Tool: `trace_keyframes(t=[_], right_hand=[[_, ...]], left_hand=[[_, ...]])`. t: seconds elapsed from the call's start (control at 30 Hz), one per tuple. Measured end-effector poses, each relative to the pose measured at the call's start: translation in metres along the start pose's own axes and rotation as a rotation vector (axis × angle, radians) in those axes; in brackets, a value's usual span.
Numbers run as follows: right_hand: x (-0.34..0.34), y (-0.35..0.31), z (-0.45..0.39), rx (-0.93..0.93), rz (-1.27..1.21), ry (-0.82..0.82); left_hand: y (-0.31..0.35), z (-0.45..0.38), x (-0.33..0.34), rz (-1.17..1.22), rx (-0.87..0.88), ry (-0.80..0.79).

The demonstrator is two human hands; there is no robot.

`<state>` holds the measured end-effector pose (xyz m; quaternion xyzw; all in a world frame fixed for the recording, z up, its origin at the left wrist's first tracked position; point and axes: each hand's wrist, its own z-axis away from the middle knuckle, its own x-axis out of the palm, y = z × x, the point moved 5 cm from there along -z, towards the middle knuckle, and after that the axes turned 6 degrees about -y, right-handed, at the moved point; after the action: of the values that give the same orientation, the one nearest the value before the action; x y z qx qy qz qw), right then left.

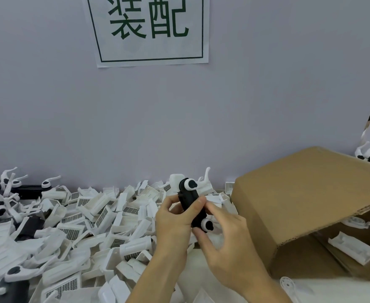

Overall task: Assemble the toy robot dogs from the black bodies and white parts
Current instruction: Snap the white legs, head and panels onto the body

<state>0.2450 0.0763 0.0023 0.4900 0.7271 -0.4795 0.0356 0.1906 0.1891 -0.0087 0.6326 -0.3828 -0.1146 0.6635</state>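
Observation:
A black toy dog body [189, 200] with white round joints at its top [189, 184] and bottom [207, 225] is held upright above the table. My left hand [175, 217] grips its middle from the left, thumb across the front. Coming in from the right, my right hand [225, 232] has its fingertips on the lower end, beside the bottom joint. A pile of white shell parts [105, 217] with grid stickers covers the table to the left and behind.
An open cardboard box [299, 193] lies on its side at the right, with white parts [350, 250] inside. Assembled or part-built dogs with white legs [15, 186] lie at the far left. A paper sign [149, 29] hangs on the wall.

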Motion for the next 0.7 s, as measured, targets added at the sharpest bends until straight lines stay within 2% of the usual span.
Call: trace_keyframes(t=[0.13, 0.3, 0.43, 0.53, 0.7], right_hand=[[-0.003, 0.008, -0.001, 0.057, 0.05, 0.051], [-0.011, 0.003, 0.002, 0.01, 0.129, 0.169], [-0.021, 0.008, -0.001, 0.042, -0.137, 0.286], [-0.019, 0.019, -0.004, 0.159, -0.443, 0.257], [-0.011, 0.03, -0.006, 0.249, -0.763, 0.185]], left_hand=[[0.001, 0.001, 0.003, -0.037, 0.019, -0.027], [0.003, 0.0, 0.006, -0.046, 0.046, -0.099], [0.006, 0.002, 0.012, -0.078, 0.063, -0.195], [0.006, 0.002, 0.014, -0.099, 0.075, -0.23], [0.003, 0.001, 0.014, -0.155, 0.003, -0.222]])
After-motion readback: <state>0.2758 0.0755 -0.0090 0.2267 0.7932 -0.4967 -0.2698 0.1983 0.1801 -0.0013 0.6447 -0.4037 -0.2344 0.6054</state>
